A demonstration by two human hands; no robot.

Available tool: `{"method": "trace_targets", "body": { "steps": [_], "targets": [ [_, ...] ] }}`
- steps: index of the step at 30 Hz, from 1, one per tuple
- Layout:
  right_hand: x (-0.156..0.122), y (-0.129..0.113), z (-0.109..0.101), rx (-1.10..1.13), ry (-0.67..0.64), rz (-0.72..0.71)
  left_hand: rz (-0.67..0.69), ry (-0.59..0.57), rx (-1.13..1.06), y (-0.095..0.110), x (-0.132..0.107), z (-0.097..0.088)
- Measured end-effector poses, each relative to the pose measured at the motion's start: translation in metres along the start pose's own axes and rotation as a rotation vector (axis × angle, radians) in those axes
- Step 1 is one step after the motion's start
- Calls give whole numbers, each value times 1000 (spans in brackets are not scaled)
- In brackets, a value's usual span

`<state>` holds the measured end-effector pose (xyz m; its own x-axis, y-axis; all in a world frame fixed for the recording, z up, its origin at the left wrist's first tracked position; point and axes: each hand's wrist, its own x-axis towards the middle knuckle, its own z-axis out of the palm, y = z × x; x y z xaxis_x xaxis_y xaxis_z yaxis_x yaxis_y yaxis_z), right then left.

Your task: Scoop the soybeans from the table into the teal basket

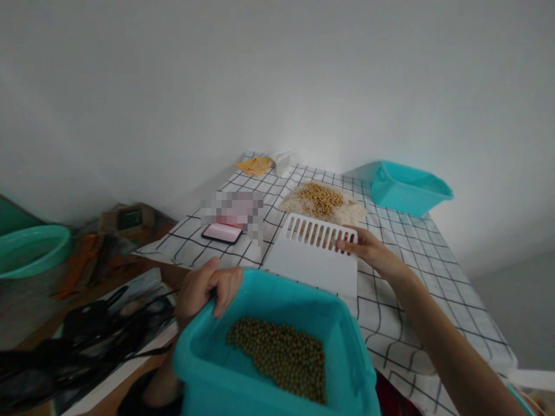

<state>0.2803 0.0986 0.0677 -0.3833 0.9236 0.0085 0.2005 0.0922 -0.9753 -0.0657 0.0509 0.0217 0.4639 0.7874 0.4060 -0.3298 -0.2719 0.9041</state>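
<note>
My left hand [207,290] grips the far left rim of a teal plastic tub [347,358] held close to me, fingers curled over the edge. Several yellow-green beans [281,358] lie in the tub's bottom. My right hand [368,249] reaches forward and pinches the right top corner of a white slotted plastic scoop [312,260] lying on the checked tablecloth [433,277]. Beyond the scoop sits a pile of rice with beans [323,202] on top.
A second teal tub [407,189] stands at the table's far right corner. A pink phone-like case [222,232] lies left of the scoop, an orange cloth [255,166] at the back. Left of the table are black cables [87,335] and a teal basin [30,248].
</note>
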Motion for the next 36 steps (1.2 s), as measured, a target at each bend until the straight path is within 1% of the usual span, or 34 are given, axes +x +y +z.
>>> {"method": "trace_targets", "body": {
  "steps": [2, 5, 6, 7, 9, 10, 11, 13, 14, 15, 16, 18, 19, 20, 23, 25, 27, 30, 31, 33, 35, 36],
  "targets": [
    [-2, 3, -4, 50, -12, 28, 23, 29, -3, 1, 1, 6],
    [-4, 6, -7, 77, -4, 37, 76, 187, -48, 3, 3, 15],
    [-5, 7, -8, 82, 13, 29, 74, 185, -52, 3, 3, 16],
    [-5, 6, -9, 87, 38, 18, 53, 144, -47, 3, 3, 16],
    [-6, 5, -12, 90, 124, -9, 9, 61, -43, 3, 2, 15],
    [-6, 3, -14, 85, 182, -23, 0, 62, -53, 2, 2, 16],
    [-6, 2, -17, 76, 250, -39, 1, 94, -69, 1, 2, 17],
    [-7, -1, -27, 56, 399, -82, 25, 205, -106, -2, 2, 22],
    [-7, -2, -34, 49, 475, -110, 77, 332, -143, -2, 3, 25],
    [-8, -2, -41, 44, 545, -138, 69, 356, -152, -3, 4, 28],
    [-8, -1, -48, 39, 606, -159, 68, 349, -157, -3, 5, 29],
    [-10, 1, -62, 30, 715, -186, -8, 195, -117, -4, 6, 31],
    [-10, 3, -69, 28, 747, -186, -40, 127, -101, -4, 7, 32],
    [-10, 5, -74, 28, 770, -185, -45, 104, -101, -4, 7, 33],
    [-8, 13, -83, 39, 801, -195, -56, 161, -128, -7, 7, 41],
    [-6, 19, -84, 50, 798, -205, -54, 154, -129, -11, 7, 46],
    [-4, 24, -81, 43, 772, -203, -58, 114, -113, -13, 8, 46],
    [-4, 26, -75, -2, 692, -177, -95, 54, -89, -14, 10, 41],
    [-5, 26, -72, -16, 662, -168, -117, 61, -85, -14, 10, 40],
    [-6, 23, -67, -34, 605, -156, -152, 115, -79, -12, 10, 40],
    [-7, 19, -63, -40, 560, -153, -160, 169, -81, -10, 9, 43],
    [-8, 17, -61, -43, 542, -153, -151, 178, -83, -10, 8, 44]
  ]
}}
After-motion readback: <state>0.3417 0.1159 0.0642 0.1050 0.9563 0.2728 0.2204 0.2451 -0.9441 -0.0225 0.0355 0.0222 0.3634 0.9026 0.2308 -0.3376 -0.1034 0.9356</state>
